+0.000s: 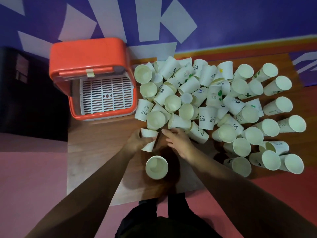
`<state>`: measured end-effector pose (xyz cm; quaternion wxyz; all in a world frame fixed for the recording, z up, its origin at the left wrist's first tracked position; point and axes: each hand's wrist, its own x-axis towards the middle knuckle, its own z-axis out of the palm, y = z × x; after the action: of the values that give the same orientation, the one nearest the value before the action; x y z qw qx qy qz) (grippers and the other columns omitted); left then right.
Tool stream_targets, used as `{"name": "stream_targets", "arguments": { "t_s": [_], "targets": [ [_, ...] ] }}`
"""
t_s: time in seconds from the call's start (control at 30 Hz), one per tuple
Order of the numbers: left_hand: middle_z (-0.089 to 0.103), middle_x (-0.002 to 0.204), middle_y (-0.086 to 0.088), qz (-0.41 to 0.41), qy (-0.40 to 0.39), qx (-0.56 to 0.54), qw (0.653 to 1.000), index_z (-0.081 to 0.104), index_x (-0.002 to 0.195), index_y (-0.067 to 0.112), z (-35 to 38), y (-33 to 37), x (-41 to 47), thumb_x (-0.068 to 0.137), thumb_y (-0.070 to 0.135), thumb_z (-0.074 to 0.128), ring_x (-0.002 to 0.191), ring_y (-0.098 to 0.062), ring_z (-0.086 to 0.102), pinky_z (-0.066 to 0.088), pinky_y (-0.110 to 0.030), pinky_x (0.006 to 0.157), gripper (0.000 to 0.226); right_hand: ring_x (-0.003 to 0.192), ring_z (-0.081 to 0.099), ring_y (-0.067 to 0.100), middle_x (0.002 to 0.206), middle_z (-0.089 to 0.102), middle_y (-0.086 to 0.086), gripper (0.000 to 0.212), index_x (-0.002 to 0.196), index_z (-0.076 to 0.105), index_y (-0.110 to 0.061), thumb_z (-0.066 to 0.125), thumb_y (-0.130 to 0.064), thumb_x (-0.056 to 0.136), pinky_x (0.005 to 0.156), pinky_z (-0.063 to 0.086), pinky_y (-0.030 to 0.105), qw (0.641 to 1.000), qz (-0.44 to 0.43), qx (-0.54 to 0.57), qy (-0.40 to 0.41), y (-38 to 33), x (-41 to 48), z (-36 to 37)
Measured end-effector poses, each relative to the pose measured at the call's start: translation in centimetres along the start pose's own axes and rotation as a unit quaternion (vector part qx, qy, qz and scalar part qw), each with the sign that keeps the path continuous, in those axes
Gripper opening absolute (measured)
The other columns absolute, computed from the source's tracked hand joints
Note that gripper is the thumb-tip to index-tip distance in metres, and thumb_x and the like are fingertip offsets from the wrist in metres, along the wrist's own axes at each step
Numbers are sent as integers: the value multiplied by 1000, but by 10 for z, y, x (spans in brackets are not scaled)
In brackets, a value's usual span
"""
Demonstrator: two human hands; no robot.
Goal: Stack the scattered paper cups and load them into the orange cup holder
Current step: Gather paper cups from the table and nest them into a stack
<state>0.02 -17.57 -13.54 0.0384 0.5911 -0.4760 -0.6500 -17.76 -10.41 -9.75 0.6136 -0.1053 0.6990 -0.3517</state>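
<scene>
a person leans over a wooden table (96, 143) with both bare forearms reaching forward from the bottom corners of the view. the left hand (135, 141) curls its fingers and thumb around a held cup (149, 134), which lies tilted on its side at the near edge of the pile. a second white cup surface shows just below it, but the hand covers too much to tell whether the two are nested. the right hand (179, 143) hovers palm down just beside it, its fingers (167, 133) straight and slightly spread, holding nothing. whether the fingertips touch the nearest cups cannot be told. a single upright cup (157, 167) stands apart between the two forearms, mouth up. the heap of paper cups (214, 103) sprawls across the right half of the table, most lying on their sides and overlapping, some printed with pandas, bears or green marks too small to read fully. the orange cup holder (89, 54) sits at the table's far left, just beside the heap, its front open onto a white slotted tray (104, 95) with no cups in it. shadow darkens the table under the hands, and the person's dark trousers (171, 224) are cut off by the lower edge.
</scene>
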Motion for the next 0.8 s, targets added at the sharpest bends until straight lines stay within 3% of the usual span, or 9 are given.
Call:
{"name": "stream_targets", "arguments": {
  "t_s": [0.1,0.17,0.23,0.33,0.43,0.53,0.6,0.7,0.8],
  "targets": [
    [72,114,0,32,-11,13,999,58,127,18,-8,-1,-3,72,30,90,104,-16,70,60,-31,85,64,109,61,24,109,68,2,15,85,61,-26,74,-34,86,99,51,47,1000,-27,0,10,-14,2,12],
    [69,113,2,66,-10,33,997,57,127,15,-10,-1,-4,79,9,85,101,-8,67,56,-18,81,56,98,67,21,94,69,-5,19,89,64,-25,77,-38,83,86,57,34,999,-47,1,21,-21,9,26],
    [68,118,5,94,0,54,994,54,133,18,-11,0,-2,77,8,85,108,-9,65,53,-24,91,65,91,66,13,91,69,-8,27,99,67,-19,78,-37,81,72,51,23,996,-81,-22,39,-25,18,38],
    [67,125,4,103,40,75,991,53,138,21,-21,-2,0,73,19,88,115,-15,63,51,-35,100,73,101,60,14,106,62,-5,52,126,53,-10,74,-33,85,79,44,24,979,-129,-141,73,-30,22,44],
    [66,122,5,105,67,78,989,55,134,19,-32,-7,-3,76,16,87,108,-10,63,48,-21,86,67,115,53,18,127,54,2,69,144,38,-20,70,-38,86,88,41,27,935,-211,-280,63,-34,23,45],
    [63,120,5,106,87,87,987,55,131,21,-42,-16,-8,77,16,86,107,-13,60,44,-23,85,63,127,47,22,140,46,8,72,149,30,-33,67,-41,88,98,42,34,887,-262,-379,24,-37,27,54],
    [64,119,6,102,92,82,987,54,130,25,-48,-25,-10,76,17,86,109,-14,61,45,-22,82,63,130,43,23,140,43,8,65,148,33,-37,63,-36,91,99,42,37,850,-275,-449,2,-35,32,61],
    [66,118,7,98,109,63,987,54,129,27,-57,-35,-19,76,20,86,109,-14,63,49,-23,82,63,123,47,24,128,49,6,37,129,59,-26,61,-24,92,96,43,37,790,-301,-534,6,-25,42,63],
    [65,117,7,93,116,10,989,51,130,28,-63,-37,-33,78,24,86,108,-14,63,52,-26,80,63,105,56,23,112,53,3,10,99,68,-20,62,-24,92,91,49,39,784,-307,-538,13,-20,40,56]
  ]
}}
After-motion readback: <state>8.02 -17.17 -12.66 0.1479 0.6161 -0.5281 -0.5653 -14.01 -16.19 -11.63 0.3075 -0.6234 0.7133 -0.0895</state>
